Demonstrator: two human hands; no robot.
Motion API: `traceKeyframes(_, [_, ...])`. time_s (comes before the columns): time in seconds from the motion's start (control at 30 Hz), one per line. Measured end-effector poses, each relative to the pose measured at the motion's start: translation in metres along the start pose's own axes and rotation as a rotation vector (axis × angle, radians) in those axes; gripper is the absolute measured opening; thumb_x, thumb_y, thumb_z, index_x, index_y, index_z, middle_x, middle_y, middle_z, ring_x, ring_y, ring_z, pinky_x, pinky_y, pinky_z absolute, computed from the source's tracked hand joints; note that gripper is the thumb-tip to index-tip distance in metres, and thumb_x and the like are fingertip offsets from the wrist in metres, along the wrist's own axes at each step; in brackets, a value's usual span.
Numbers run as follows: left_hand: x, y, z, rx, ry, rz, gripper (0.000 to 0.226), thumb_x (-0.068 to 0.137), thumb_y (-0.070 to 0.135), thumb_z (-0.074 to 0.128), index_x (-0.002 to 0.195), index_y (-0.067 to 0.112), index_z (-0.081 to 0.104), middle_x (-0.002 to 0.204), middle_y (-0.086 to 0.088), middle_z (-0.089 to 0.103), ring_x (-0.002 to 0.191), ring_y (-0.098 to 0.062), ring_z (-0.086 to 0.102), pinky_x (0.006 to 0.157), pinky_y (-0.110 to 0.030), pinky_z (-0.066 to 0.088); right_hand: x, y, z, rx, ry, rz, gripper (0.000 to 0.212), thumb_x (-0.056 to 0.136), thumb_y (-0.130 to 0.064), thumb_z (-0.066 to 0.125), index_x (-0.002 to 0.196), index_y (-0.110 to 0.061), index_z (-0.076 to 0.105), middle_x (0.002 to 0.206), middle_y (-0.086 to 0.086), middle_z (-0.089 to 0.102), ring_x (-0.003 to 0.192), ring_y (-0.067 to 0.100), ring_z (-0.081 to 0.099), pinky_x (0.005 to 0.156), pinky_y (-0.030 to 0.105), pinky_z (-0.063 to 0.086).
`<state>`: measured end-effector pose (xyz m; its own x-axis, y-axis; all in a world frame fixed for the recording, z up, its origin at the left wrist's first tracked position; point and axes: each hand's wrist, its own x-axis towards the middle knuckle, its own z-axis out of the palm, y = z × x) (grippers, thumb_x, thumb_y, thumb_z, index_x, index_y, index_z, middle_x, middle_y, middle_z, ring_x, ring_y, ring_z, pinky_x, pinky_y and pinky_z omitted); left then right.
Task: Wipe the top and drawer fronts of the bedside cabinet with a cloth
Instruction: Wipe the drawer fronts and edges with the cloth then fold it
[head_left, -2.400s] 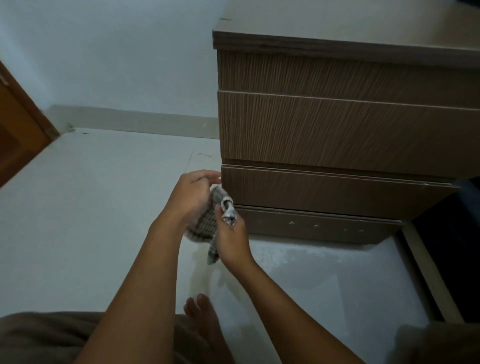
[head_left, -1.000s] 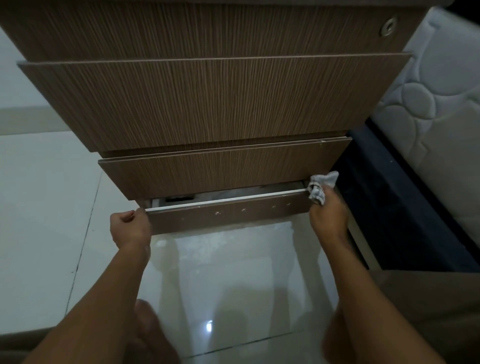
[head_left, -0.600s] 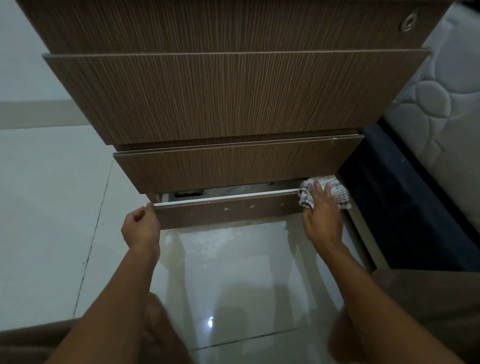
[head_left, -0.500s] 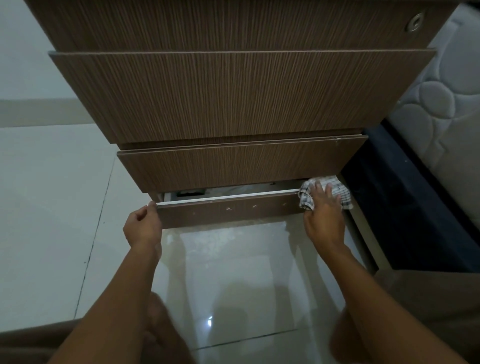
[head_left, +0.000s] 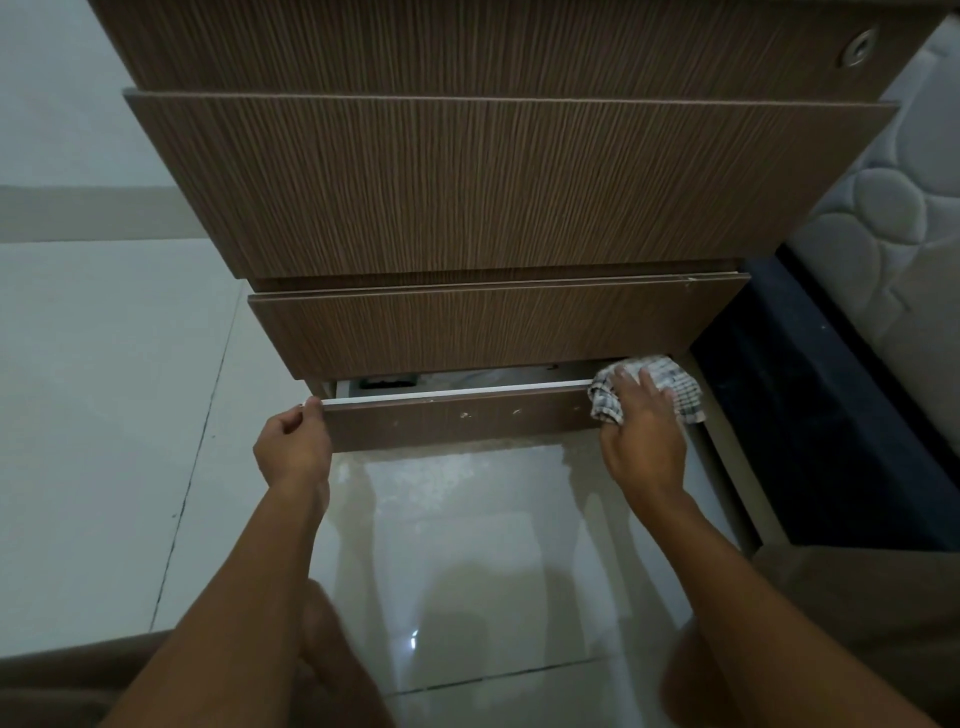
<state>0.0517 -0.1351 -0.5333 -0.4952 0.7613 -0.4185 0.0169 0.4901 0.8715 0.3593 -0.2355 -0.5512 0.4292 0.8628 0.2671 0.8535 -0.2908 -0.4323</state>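
The right hand (head_left: 641, 441) is pressing a checked cloth (head_left: 649, 387) against the right end of the lowest drawer front (head_left: 457, 421), its grip spread fairly flat, fingers lying over the fabric rather than curling round it. The cloth is bunching over the panel's top edge and spilling toward the right side. The left hand (head_left: 293, 447) is closing its grip narrowly on the left end of the same panel, the thumb sitting on the pale top edge and the fingers folding in beneath. This low drawer is standing slightly out from the bedside cabinet (head_left: 493, 182), showing a thin gap with something dark inside, too dim to identify. Above it, two wider drawer fronts are overhanging. The cabinet is resting on a glossy tiled floor (head_left: 104, 389), with a quilted mattress (head_left: 893, 208) just beside it on the right.
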Motion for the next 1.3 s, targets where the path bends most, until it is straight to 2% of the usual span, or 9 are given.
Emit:
traceKeyframes(0.17, [0.003, -0.001, 0.0, -0.014, -0.011, -0.006, 0.032, 0.096, 0.028, 0.057, 0.122, 0.008, 0.061, 0.109, -0.003, 0.057, 0.101, -0.022, 0.055, 0.1, -0.04, 0.049, 0.002, -0.001, -0.017, 0.372, 0.304, 0.246, 0.057, 0.081, 0.013, 0.048, 0.128, -0.018, 0.057, 0.118, 0.007, 0.064, 0.099, 0.015, 0.06, 0.088, 0.032, 0.052])
traceKeyframes(0.27, [0.004, -0.002, 0.001, -0.009, -0.005, 0.0, 0.032, 0.096, 0.028, 0.057, 0.122, 0.009, 0.061, 0.108, -0.003, 0.058, 0.102, -0.023, 0.056, 0.1, -0.04, 0.049, 0.005, -0.009, -0.031, 0.647, 0.62, 0.457, 0.052, 0.085, 0.015, 0.044, 0.128, -0.01, 0.056, 0.119, 0.006, 0.061, 0.103, 0.012, 0.06, 0.09, 0.019, 0.051])
traceKeyframes(0.37, [0.004, -0.002, 0.001, -0.003, -0.004, 0.002, 0.032, 0.096, 0.028, 0.057, 0.122, 0.009, 0.061, 0.114, -0.006, 0.06, 0.104, -0.024, 0.056, 0.1, -0.04, 0.049, 0.006, -0.014, -0.037, 0.636, 0.699, 0.439, 0.046, 0.089, 0.012, 0.047, 0.131, -0.006, 0.053, 0.124, 0.006, 0.06, 0.11, 0.01, 0.059, 0.097, 0.022, 0.049])
traceKeyframes(0.47, [0.005, -0.003, 0.001, 0.001, -0.006, 0.004, 0.032, 0.096, 0.028, 0.058, 0.122, 0.009, 0.062, 0.116, -0.007, 0.061, 0.103, -0.024, 0.056, 0.1, -0.041, 0.049, 0.009, -0.012, -0.033, 0.538, 0.533, 0.357, 0.046, 0.086, 0.011, 0.051, 0.129, -0.005, 0.055, 0.118, 0.003, 0.059, 0.101, 0.01, 0.059, 0.084, 0.01, 0.045])
traceKeyframes(0.57, [0.006, -0.004, 0.001, -0.002, -0.01, 0.007, 0.033, 0.096, 0.029, 0.058, 0.121, 0.009, 0.062, 0.111, -0.005, 0.059, 0.102, -0.023, 0.056, 0.1, -0.04, 0.049, 0.008, -0.002, -0.018, 0.245, 0.214, 0.269, 0.041, 0.085, 0.001, 0.056, 0.124, -0.01, 0.059, 0.115, 0.01, 0.064, 0.102, 0.028, 0.061, 0.083, 0.029, 0.047])
traceKeyframes(0.67, [0.007, -0.005, 0.0, -0.013, -0.016, 0.009, 0.032, 0.096, 0.029, 0.058, 0.12, 0.008, 0.062, 0.108, -0.004, 0.059, 0.103, -0.024, 0.057, 0.1, -0.041, 0.049, -0.001, -0.009, -0.005, 0.11, -0.006, 0.154, 0.05, 0.083, -0.001, 0.061, 0.131, -0.009, 0.057, 0.133, 0.013, 0.059, 0.124, 0.03, 0.053, 0.102, 0.037, 0.042])
traceKeyframes(0.97, [0.008, -0.006, -0.003, -0.04, -0.041, -0.02, 0.022, 0.098, 0.03, 0.053, 0.11, 0.015, 0.063, 0.108, -0.001, 0.059, 0.105, -0.022, 0.056, 0.099, -0.04, 0.049, -0.012, -0.062, 0.018, -0.004, -0.086, -0.085, 0.058, 0.077, -0.004, 0.074, 0.132, -0.008, 0.057, 0.135, 0.016, 0.058, 0.13, 0.034, 0.05, 0.109, 0.036, 0.024])
traceKeyframes(1.2, [0.01, -0.005, -0.017, -0.131, -0.136, -0.096, 0.021, 0.097, 0.024, 0.047, 0.102, 0.019, 0.067, 0.107, -0.001, 0.065, 0.102, -0.019, 0.059, 0.079, -0.033, 0.053, -0.025, -0.123, 0.044, 0.029, -0.2, -0.181, 0.062, 0.08, -0.013, 0.073, 0.138, -0.012, 0.052, 0.141, 0.009, 0.054, 0.134, 0.025, 0.046, 0.112, 0.03, 0.017])
traceKeyframes(1.3, [0.006, -0.005, -0.024, -0.195, -0.18, -0.115, 0.029, 0.101, 0.026, 0.035, 0.102, 0.019, 0.063, 0.115, -0.003, 0.065, 0.11, -0.018, 0.057, 0.087, -0.038, 0.051, -0.033, -0.161, 0.057, 0.066, -0.242, -0.236, 0.061, 0.08, -0.013, 0.072, 0.138, -0.012, 0.052, 0.142, 0.009, 0.054, 0.135, 0.025, 0.046, 0.113, 0.03, 0.016])
